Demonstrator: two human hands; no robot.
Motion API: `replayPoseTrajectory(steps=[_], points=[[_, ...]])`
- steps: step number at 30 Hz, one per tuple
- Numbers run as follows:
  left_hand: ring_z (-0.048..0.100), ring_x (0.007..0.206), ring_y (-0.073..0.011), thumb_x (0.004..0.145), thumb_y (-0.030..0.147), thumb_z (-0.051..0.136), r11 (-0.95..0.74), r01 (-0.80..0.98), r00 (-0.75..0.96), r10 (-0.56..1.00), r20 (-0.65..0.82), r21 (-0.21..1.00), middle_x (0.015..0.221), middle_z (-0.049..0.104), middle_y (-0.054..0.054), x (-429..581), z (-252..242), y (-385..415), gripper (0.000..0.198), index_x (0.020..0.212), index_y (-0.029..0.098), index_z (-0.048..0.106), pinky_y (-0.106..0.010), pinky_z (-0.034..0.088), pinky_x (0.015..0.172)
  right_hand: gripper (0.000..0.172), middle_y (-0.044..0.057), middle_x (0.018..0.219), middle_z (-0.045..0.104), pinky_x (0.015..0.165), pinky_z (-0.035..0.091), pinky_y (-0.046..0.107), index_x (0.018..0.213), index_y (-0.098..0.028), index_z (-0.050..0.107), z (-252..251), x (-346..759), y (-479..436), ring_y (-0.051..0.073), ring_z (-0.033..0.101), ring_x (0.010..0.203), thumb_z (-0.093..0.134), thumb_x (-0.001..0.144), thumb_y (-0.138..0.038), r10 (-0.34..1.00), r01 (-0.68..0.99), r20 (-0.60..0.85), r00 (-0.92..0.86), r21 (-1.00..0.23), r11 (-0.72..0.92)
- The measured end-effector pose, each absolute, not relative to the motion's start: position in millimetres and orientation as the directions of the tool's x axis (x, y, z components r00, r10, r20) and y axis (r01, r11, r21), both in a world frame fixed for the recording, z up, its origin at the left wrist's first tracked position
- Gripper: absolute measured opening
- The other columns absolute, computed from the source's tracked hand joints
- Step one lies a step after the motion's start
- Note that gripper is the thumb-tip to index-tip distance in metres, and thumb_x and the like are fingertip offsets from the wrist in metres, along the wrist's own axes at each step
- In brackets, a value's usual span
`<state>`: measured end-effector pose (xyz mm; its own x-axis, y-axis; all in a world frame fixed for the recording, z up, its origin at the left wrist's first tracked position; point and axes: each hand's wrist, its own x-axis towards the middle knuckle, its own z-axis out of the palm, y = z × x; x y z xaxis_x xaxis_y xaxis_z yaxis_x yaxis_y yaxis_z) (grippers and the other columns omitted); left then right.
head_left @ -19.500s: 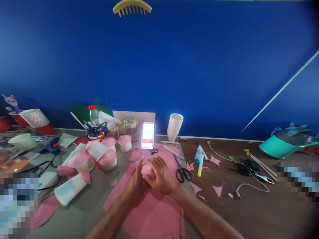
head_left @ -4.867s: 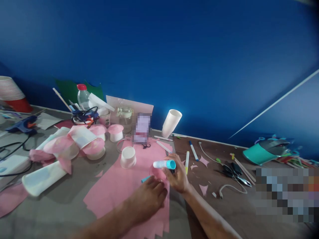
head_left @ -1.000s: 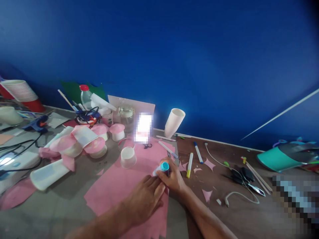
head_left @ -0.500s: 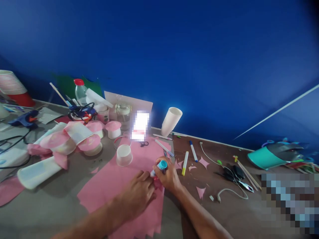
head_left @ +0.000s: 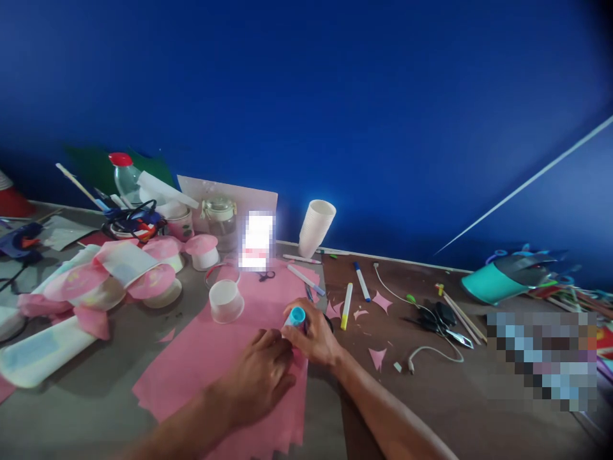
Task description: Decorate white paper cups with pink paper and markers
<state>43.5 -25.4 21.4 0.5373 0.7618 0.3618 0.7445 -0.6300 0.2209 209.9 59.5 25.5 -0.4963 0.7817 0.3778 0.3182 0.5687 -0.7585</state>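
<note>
My right hand [head_left: 313,335] is closed round a glue stick with a light blue end [head_left: 295,317], tip pointed down at the pink paper sheet [head_left: 211,358]. My left hand [head_left: 258,377] lies flat on that sheet just left of the stick, fingers pressing on a small pink piece mostly hidden under them. A small white paper cup [head_left: 225,300] stands upright on the sheet behind my hands.
Pink-topped cups [head_left: 158,281] and a long white tray [head_left: 38,348] clutter the left. A stack of white cups [head_left: 316,227], a glass jar [head_left: 220,220] and a lit phone [head_left: 257,239] stand at the back. Markers [head_left: 345,297], pink scraps [head_left: 377,358], a cable [head_left: 431,351] and a teal object [head_left: 498,281] lie to the right.
My right hand has tilted the glue stick more upright and kept it at the paper beside my left fingers. The view has shifted a little to the right.
</note>
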Motion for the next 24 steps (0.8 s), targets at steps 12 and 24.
replayPoseTrajectory(steps=[12,24], points=[[0.058,0.088,-0.0219,0.097,0.026,0.057,-0.660,0.707,0.547,0.737,0.397,0.254,0.080,0.070,-0.002,32.1,29.9,-16.2,0.020,0.079,0.021,0.065,-0.038,0.043,0.082,0.012,0.001,0.073,0.064,0.066,0.051,0.030,0.078,-0.023,0.055,27.2,210.4,66.9,0.018,0.060,0.068,0.061,0.079,-0.013,0.815,0.384,0.322,-0.481,-0.759,0.526],[0.057,0.095,-0.0229,0.095,0.020,0.060,-0.698,0.660,0.569,0.706,0.421,0.279,0.085,0.073,-0.002,31.7,31.3,-16.0,0.012,0.084,0.019,0.064,-0.039,0.043,0.086,0.028,-0.004,0.060,0.054,0.056,0.043,0.027,0.070,-0.024,0.050,23.5,212.0,71.2,0.014,0.049,0.056,0.064,0.087,-0.040,0.939,0.256,0.267,-0.218,-0.913,0.319]])
